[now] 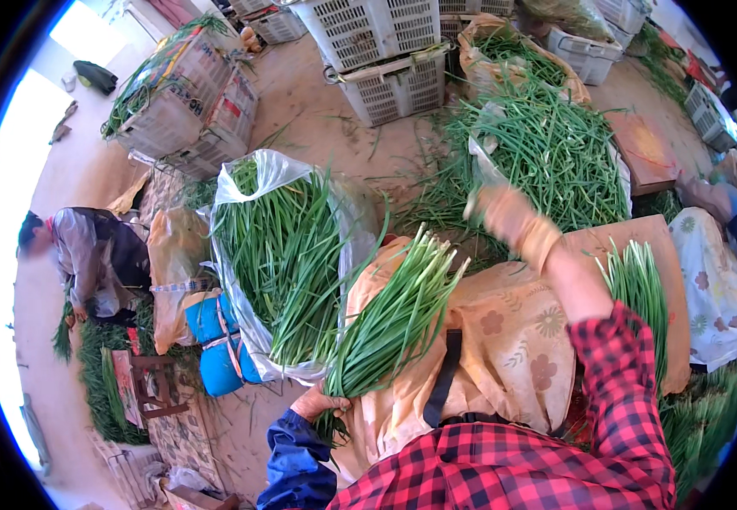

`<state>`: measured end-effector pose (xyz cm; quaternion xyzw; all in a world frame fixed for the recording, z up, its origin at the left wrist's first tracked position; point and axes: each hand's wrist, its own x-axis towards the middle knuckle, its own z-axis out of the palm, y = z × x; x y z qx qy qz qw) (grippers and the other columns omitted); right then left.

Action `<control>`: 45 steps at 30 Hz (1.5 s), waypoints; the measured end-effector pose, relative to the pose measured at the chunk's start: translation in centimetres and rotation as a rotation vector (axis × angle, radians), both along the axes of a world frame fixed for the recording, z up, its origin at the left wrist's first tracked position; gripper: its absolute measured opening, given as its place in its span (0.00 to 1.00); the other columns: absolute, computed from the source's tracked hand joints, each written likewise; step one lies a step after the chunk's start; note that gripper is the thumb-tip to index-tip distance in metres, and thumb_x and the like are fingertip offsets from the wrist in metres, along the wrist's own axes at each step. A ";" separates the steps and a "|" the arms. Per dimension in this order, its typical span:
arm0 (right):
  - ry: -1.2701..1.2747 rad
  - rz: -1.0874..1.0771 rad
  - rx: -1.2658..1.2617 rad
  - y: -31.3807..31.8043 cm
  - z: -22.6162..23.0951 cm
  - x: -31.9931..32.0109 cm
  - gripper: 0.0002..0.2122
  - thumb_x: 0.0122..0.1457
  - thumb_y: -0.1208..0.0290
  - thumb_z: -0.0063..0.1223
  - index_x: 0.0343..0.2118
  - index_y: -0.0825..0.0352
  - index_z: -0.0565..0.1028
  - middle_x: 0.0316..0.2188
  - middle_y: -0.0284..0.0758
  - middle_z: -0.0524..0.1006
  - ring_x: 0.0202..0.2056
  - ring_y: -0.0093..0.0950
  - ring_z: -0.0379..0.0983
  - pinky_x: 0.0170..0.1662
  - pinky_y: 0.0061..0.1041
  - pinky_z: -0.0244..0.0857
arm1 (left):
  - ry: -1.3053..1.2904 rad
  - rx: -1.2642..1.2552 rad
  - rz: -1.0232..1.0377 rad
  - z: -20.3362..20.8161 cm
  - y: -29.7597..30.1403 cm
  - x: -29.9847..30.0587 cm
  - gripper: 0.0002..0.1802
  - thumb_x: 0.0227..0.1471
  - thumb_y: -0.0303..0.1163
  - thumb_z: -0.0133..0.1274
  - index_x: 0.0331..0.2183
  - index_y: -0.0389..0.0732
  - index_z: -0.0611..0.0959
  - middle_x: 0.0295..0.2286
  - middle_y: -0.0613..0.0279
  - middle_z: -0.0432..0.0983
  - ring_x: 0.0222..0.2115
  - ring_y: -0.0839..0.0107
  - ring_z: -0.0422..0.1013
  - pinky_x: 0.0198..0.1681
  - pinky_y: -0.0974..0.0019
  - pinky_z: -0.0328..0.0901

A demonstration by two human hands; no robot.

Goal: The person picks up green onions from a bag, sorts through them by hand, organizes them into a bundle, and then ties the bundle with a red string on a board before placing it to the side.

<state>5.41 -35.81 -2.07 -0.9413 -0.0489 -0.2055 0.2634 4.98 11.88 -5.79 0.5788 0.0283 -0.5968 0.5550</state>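
Observation:
My left hand [319, 403], below a blue sleeve, is closed round the leafy lower end of a bunch of garlic chives [398, 310]. The bunch slants across my lap, its pale cut ends pointing up and to the right. My right hand [509, 223], tan-coloured and smeared by motion, is raised beyond my lap at the near edge of a big heap of loose chives [547, 153]. A pale, blade-like strip [486, 161] shows just beyond its fingers; whether it is held I cannot tell. A flowered apron [513, 331] covers my lap.
To the left stands a clear plastic bag full of chives [283, 255], beside a blue bundle [219, 344]. A board [589, 242] at my right bears another chive bunch [640, 297]. Stacked white crates [389, 85] stand ahead. A co-worker [96, 255] bends at far left.

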 end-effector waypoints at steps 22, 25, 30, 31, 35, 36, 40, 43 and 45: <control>0.365 -0.450 -0.493 -0.7 6.8 -0.9 0.17 0.48 0.71 0.47 0.43 0.64 0.66 0.49 0.41 0.62 0.49 0.35 0.59 0.50 0.28 0.56 | -0.115 0.075 0.093 0.7 -0.1 -1.7 0.29 0.32 0.20 0.61 0.41 0.40 0.72 0.28 0.69 0.73 0.24 0.80 0.68 0.24 0.77 0.64; 0.424 0.139 -0.112 5.0 4.6 -1.5 0.12 0.44 0.65 0.54 0.34 0.60 0.72 0.39 0.34 0.68 0.44 0.34 0.63 0.47 0.27 0.57 | -0.121 0.177 0.014 0.0 1.1 -1.4 0.30 0.32 0.21 0.61 0.42 0.39 0.72 0.31 0.69 0.72 0.27 0.79 0.68 0.28 0.77 0.64; 0.321 -0.015 -0.195 9.0 -0.5 -1.9 0.08 0.38 0.67 0.53 0.23 0.62 0.71 0.29 0.32 0.67 0.38 0.30 0.62 0.42 0.29 0.55 | -0.188 0.194 0.031 1.0 -0.4 -1.6 0.30 0.32 0.22 0.61 0.43 0.39 0.71 0.31 0.68 0.72 0.28 0.79 0.68 0.29 0.76 0.65; 0.316 -0.014 -0.199 9.0 -1.0 -1.6 0.08 0.38 0.67 0.53 0.23 0.62 0.71 0.29 0.32 0.67 0.38 0.30 0.62 0.42 0.29 0.55 | -0.204 0.171 0.036 1.1 -0.5 -1.6 0.31 0.32 0.22 0.61 0.43 0.38 0.71 0.32 0.68 0.72 0.29 0.78 0.68 0.31 0.75 0.64; -0.057 -0.052 -0.529 6.4 -0.5 -0.5 0.02 0.43 0.75 0.41 0.20 0.63 0.68 0.25 0.35 0.67 0.31 0.29 0.63 0.38 0.29 0.57 | -0.250 0.177 0.021 1.4 -0.7 -1.6 0.24 0.33 0.21 0.59 0.38 0.39 0.72 0.23 0.66 0.72 0.18 0.77 0.67 0.19 0.76 0.62; 0.041 -0.159 -0.608 5.2 1.8 0.2 0.04 0.43 0.76 0.40 0.16 0.62 0.67 0.19 0.35 0.66 0.23 0.30 0.63 0.31 0.28 0.59 | -0.250 0.181 0.033 1.3 -0.3 -1.7 0.24 0.33 0.21 0.59 0.38 0.39 0.72 0.23 0.66 0.72 0.18 0.77 0.67 0.19 0.76 0.62; 0.313 -0.930 0.095 -4.8 6.4 -0.4 0.14 0.56 0.72 0.28 0.23 0.67 0.69 0.22 0.42 0.72 0.26 0.33 0.70 0.27 0.28 0.65 | -0.416 0.158 -0.033 1.1 -1.2 -1.7 0.30 0.33 0.23 0.60 0.43 0.39 0.70 0.24 0.69 0.72 0.20 0.80 0.67 0.21 0.77 0.62; 0.501 -0.645 -0.094 0.1 10.2 -0.4 0.21 0.53 0.55 0.41 0.43 0.68 0.63 0.44 0.42 0.65 0.45 0.36 0.63 0.46 0.35 0.58 | -0.570 0.202 -0.058 1.7 -0.7 -2.4 0.35 0.33 0.25 0.61 0.47 0.40 0.67 0.27 0.71 0.72 0.22 0.83 0.65 0.23 0.79 0.62; 0.505 -0.068 -0.212 2.1 6.7 -0.4 0.27 0.47 0.51 0.47 0.46 0.66 0.62 0.42 0.41 0.66 0.49 0.37 0.57 0.50 0.40 0.51 | -0.577 0.223 -0.048 1.7 -0.9 -2.7 0.37 0.33 0.25 0.62 0.48 0.41 0.67 0.30 0.71 0.72 0.25 0.82 0.65 0.27 0.78 0.63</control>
